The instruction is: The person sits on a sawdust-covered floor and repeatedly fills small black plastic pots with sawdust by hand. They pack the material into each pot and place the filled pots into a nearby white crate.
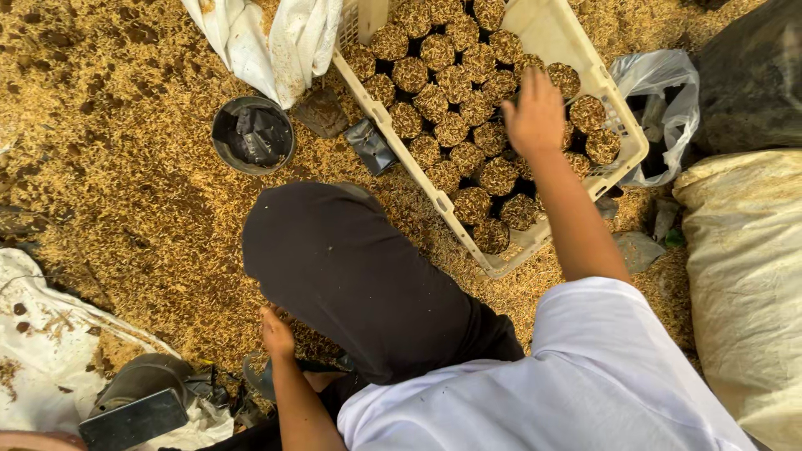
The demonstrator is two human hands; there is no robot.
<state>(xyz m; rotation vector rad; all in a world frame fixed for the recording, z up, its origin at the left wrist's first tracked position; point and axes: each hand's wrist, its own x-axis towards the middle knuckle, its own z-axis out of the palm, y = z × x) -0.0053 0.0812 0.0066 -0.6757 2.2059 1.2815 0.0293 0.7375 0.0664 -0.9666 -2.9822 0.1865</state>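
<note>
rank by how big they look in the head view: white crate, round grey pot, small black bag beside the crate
1. white crate, by far the largest
2. round grey pot
3. small black bag, the smallest
All three lie on the husk-strewn ground at a similar distance, so the order looks dependable.

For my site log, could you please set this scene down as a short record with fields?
ground: loose husk-like litter
right hand: right hand spread over filled black bags in white crate
left hand: left hand low by black-clad knee
nearby: round black pot, white sacks, clear plastic bag
</note>
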